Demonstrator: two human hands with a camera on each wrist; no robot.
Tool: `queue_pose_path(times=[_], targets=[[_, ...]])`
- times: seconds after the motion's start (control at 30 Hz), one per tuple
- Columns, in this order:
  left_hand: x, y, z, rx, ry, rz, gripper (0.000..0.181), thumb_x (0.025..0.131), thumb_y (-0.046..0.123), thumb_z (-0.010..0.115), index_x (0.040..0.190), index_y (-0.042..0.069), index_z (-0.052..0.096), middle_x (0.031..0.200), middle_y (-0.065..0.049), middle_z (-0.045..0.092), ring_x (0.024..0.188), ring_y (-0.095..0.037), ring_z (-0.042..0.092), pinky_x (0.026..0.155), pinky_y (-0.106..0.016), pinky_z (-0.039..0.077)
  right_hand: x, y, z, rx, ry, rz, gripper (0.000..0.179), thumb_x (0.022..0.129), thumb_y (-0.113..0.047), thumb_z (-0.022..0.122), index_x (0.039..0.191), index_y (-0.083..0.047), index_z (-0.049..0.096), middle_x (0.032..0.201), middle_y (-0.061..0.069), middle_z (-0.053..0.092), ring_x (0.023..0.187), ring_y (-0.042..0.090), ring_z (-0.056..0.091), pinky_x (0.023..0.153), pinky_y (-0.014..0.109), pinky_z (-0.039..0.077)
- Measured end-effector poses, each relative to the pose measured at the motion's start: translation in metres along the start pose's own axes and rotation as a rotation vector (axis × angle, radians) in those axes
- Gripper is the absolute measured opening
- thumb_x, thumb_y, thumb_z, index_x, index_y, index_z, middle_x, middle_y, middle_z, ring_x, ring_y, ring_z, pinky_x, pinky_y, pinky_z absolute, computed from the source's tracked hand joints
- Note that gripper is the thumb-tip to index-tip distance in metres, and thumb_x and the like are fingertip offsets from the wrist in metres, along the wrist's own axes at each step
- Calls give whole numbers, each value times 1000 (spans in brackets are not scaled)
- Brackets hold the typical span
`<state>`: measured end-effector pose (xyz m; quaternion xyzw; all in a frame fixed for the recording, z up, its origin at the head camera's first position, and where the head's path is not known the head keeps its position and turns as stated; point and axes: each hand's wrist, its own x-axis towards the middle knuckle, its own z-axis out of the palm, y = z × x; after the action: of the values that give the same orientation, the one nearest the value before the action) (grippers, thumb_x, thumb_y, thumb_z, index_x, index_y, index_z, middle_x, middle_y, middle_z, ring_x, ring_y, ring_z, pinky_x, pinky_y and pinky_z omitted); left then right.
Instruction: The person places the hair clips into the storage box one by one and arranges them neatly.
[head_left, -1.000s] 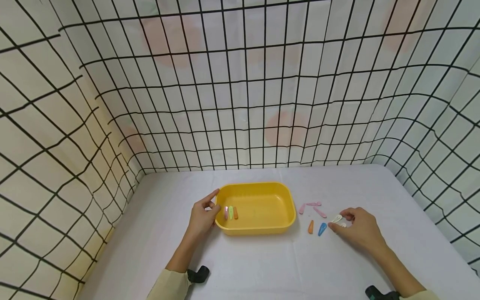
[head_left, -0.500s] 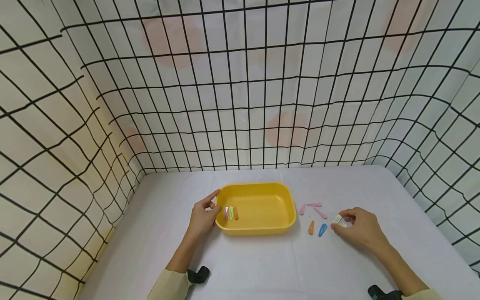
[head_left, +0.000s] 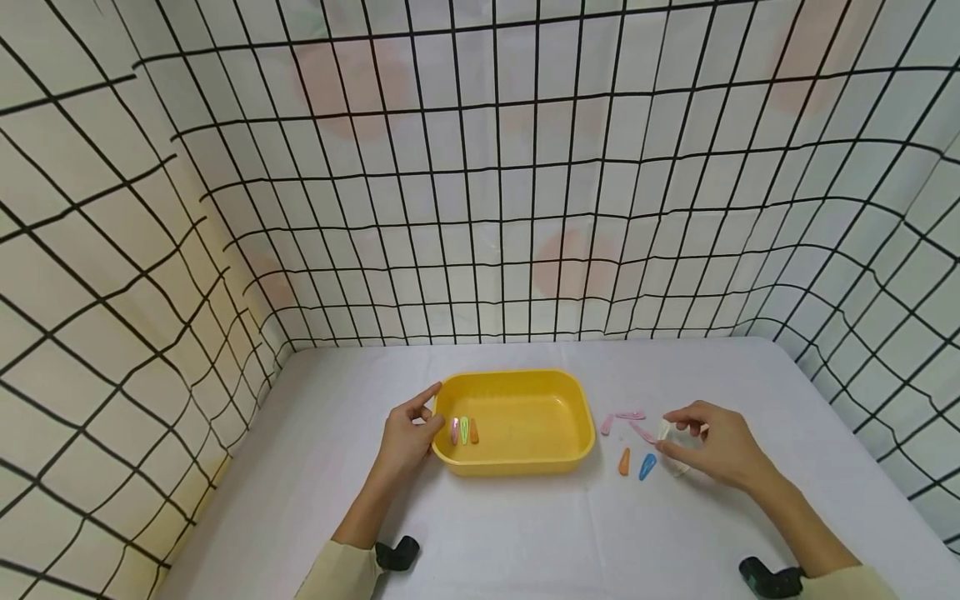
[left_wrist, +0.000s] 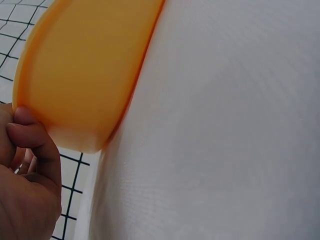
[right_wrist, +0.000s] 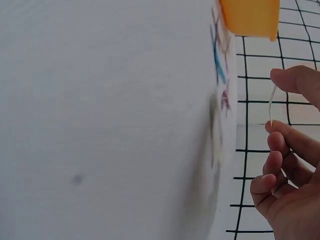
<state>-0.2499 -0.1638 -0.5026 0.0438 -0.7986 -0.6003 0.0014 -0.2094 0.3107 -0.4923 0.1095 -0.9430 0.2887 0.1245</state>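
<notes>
My left hand (head_left: 407, 433) grips the left rim of a yellow tray (head_left: 536, 423), thumb over the edge. Inside, at the tray's left end, a pink snap hair clip (head_left: 454, 431), a green one (head_left: 464, 430) and an orange one (head_left: 474, 431) lie side by side. To the right of the tray my right hand (head_left: 712, 443) pinches a white hair clip (right_wrist: 271, 104) between thumb and index finger, above the table in the right wrist view. Another white clip (head_left: 681, 471) lies beneath that hand, partly covered by it.
Between tray and right hand lie three pink clips (head_left: 630, 415), an orange clip (head_left: 624, 462) and a blue clip (head_left: 647, 467) on the white tablecloth (head_left: 540, 533). A white wall with a black grid (head_left: 517, 192) rises behind and along both sides.
My right hand has lifted the white clip off the table and shifted slightly, uncovering part of the other white clip below. My left hand stays on the tray rim.
</notes>
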Motion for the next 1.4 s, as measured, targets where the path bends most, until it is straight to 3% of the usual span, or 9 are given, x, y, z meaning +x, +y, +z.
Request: queue_pose_path(times=[0.4, 0.97, 1.4], targets=[[1, 0, -2, 2, -19, 6, 62, 87, 5, 67, 144, 27, 62, 86, -6, 55, 46, -12, 45, 43, -19, 44, 29, -31, -9, -4, -53, -32, 46, 78, -40, 87, 112, -9, 78, 92, 2, 65, 84, 18, 54, 68, 20, 48], [0, 0, -2, 9, -10, 7, 61, 87, 6, 68, 144, 27, 62, 85, -5, 54, 47, -13, 45, 45, -19, 45, 73, -89, 23, 126, -139, -159, 41, 75, -34, 91, 108, -14, 78, 90, -5, 63, 80, 18, 52, 65, 22, 46], [0, 0, -1, -3, -1, 16, 61, 86, 6, 68, 143, 26, 63, 83, -5, 54, 46, -12, 44, 43, -18, 44, 90, -124, 51, 207, -200, -236, 38, 77, -37, 88, 105, -13, 79, 91, 7, 67, 84, 30, 58, 67, 23, 47]])
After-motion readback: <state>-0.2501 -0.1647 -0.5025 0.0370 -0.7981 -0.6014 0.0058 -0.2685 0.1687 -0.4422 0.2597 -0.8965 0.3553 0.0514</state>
